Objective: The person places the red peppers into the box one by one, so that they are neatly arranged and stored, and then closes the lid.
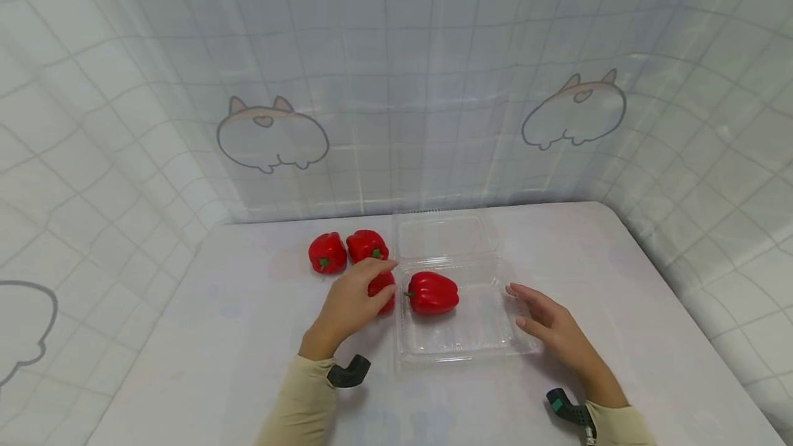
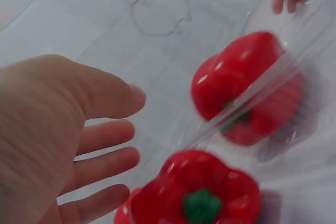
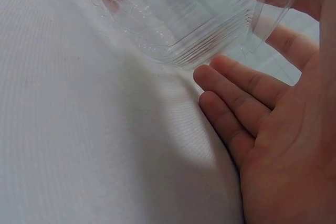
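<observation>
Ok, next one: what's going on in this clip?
A person's left hand reaches around a glossy red bell pepper just left of a clear plastic hinged container; whether it touches the pepper is unclear. The right hand, fingers extended, is at the container's right side. The lid is folded open, away from the person. One pepper lies inside, in the left part; two more sit on the white-covered table, beyond the left hand.

Pale gridded sheeting (image 1: 421, 54) backs and flanks a white table (image 1: 619, 281).
</observation>
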Motion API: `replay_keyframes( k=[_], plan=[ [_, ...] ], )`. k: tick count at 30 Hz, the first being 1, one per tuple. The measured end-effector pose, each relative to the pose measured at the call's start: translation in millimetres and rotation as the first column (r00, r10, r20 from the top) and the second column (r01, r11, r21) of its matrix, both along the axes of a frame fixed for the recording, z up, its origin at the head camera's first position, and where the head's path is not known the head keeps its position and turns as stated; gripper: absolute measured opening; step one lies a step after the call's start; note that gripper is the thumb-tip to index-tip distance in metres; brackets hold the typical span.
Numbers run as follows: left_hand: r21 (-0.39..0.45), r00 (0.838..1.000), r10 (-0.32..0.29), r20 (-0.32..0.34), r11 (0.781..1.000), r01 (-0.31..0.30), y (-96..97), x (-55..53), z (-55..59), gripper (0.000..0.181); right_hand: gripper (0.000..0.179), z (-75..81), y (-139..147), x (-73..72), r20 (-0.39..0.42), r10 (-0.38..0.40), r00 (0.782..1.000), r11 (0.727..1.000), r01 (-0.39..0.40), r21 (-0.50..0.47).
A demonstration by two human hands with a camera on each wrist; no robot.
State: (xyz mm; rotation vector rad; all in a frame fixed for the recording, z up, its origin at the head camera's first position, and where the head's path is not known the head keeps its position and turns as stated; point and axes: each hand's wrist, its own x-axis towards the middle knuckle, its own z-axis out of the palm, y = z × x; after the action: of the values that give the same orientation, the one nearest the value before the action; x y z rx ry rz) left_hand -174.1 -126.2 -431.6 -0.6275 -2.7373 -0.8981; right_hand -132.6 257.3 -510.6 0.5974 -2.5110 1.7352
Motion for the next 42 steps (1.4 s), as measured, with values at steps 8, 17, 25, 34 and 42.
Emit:
replay_keyframes(
  k=[8, 17, 25, 34, 42],
  plan=[
    [0.206, 0.998, 0.056, 0.032, 0.977, -0.062, -24.5, -4.5, -6.1, 0.042, 0.055, 2.4, -1.1, 0.2, 0.002, -0.008, 1.000, 1.000, 0.008, -0.013],
    [0.238, 0.991, 0.098, 0.095, 0.964, -0.118, -36.5, -6.4, -15.3, 0.040, 0.053, 2.7, 0.2, 1.5, -0.008, -0.028, 1.000, 1.000, 0.028, 0.011],
    [0.288, 0.948, 0.160, 0.274, 0.927, -0.240, -36.3, -9.7, -30.8, 0.039, 0.052, 0.1, -0.3, 7.0, -0.006, -0.048, 0.999, 0.999, 0.048, 0.012],
    [0.310, 0.892, 0.207, 0.402, 0.886, -0.346, -31.5, -13.6, -50.2, 0.050, 0.052, -0.6, -1.3, 4.4, 0.012, -0.049, 0.999, 0.999, 0.049, 0.015],
    [0.324, 0.898, 0.200, 0.392, 0.883, -0.338, -32.0, -10.0, -59.1, 0.054, 0.053, 1.8, -3.7, 2.7, -0.004, -0.024, 1.000, 1.000, 0.024, 0.001]
  ],
)
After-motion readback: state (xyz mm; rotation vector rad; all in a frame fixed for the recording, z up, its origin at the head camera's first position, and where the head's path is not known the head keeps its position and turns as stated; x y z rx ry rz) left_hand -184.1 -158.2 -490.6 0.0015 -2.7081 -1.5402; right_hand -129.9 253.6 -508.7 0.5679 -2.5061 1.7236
